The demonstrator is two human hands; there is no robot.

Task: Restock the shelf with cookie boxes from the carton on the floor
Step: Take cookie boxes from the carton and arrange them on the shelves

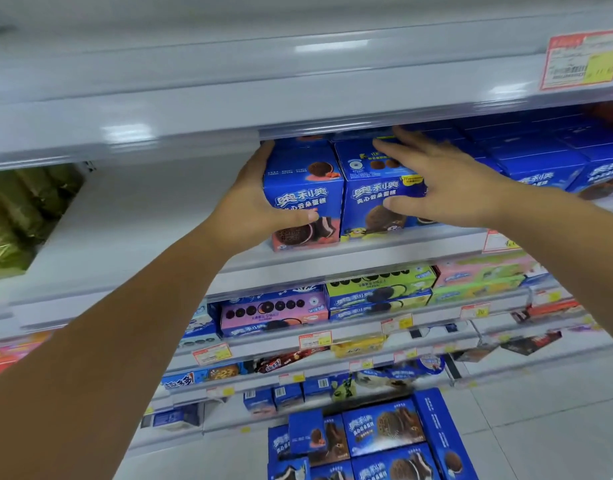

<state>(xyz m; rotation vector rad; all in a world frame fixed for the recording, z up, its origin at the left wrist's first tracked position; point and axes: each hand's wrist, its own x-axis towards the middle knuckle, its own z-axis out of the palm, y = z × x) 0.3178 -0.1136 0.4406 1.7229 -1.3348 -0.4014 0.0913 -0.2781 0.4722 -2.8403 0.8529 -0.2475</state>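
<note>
We grip the pink-based blue cardboard cookie box (pixel 305 188) with our left hand (pixel 253 202), thumb across its front, apparently to square it on the grey metal shelf (pixel 384 244). Our right hand (pixel 447 181) lies spread on the neighbouring blue box (pixel 371 206), likely steadying the row.

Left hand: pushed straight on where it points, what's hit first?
Likely the upper shelf lip: the left hand, gripping a box, points up with fingers just under it. Depth unclear.

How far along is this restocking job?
Done: a row of blue boxes stands on the shelf at right. In hand: the left hand grips a pink-bottomed box; the right hand rests on its neighbour. Left: the floor carton holds several more boxes.
</note>
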